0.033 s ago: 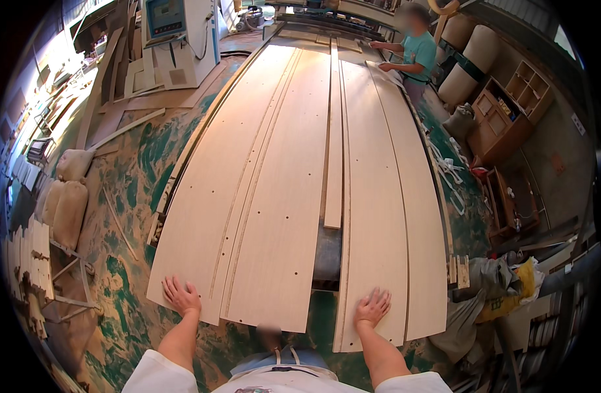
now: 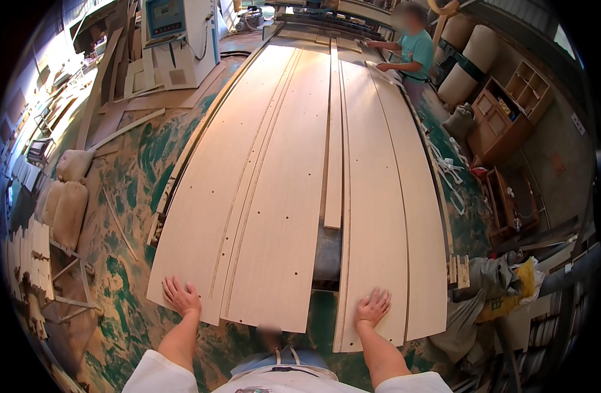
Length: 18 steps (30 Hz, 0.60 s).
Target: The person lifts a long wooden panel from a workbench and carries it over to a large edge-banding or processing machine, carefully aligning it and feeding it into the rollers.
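Pale wood-grain panels, long and thin, lie side by side on a machine bed and run lengthwise away from the person toward the far end of the workshop, their near ends overhanging close to the body. The left hand (image 2: 181, 296) rests flat, fingers spread and palm down, on the near corner of the leftmost panel (image 2: 215, 196); the right hand (image 2: 372, 308) lies likewise open and flat on the near end of a right-side panel (image 2: 372, 196). Neither hand grips anything; the flat palms appear placed to steady or press the sheets from above. Between the two lies a wide centre panel (image 2: 284, 216) with small drilled holes, and a narrow strip (image 2: 334, 150) that ends short, exposing a dark gap of machine bed (image 2: 326, 255). An outer right panel (image 2: 425, 249) completes the row. At the far end another person (image 2: 415, 52) in a teal shirt reaches toward the same sheets. A green-and-white mottled floor (image 2: 127, 196) surrounds the bed, with stuffed sacks (image 2: 68, 196) to the left, a control cabinet with screen (image 2: 176, 33) beyond, and an open wooden shelf unit (image 2: 507, 118) to the right.
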{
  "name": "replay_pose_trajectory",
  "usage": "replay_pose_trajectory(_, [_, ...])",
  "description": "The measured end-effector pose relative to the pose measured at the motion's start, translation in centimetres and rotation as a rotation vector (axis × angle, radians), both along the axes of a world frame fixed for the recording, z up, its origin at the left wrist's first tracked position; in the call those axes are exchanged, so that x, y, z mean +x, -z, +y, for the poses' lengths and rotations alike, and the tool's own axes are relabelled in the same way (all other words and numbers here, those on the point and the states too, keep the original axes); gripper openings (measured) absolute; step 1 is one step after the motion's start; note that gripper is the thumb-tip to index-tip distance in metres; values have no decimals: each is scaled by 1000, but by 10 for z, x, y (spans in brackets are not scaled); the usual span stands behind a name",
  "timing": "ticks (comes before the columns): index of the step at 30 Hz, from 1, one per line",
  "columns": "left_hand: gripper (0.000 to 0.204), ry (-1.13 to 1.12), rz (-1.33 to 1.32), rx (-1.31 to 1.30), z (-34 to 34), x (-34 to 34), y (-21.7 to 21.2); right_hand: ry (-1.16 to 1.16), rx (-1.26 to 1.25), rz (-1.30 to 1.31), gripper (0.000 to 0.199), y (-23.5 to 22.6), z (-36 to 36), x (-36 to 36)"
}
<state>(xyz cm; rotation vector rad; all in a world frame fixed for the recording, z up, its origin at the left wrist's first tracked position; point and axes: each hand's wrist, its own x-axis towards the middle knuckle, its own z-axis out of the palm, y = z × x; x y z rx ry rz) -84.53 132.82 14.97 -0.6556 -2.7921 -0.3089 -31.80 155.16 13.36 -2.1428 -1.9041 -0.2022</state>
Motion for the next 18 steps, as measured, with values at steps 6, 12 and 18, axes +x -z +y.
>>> replay_pose_trajectory(6, [54,-4,-9,4,0,1,-3,-2,9,-4,56,1,0,-1])
replay_pose_trajectory(12, [54,-3,-10,11,-1,1,0,2,15,3,53,-3,0,-2])
replay_pose_trajectory(18, [53,-16,2,8,-2,-1,3,-1,15,10,53,-3,0,-3])
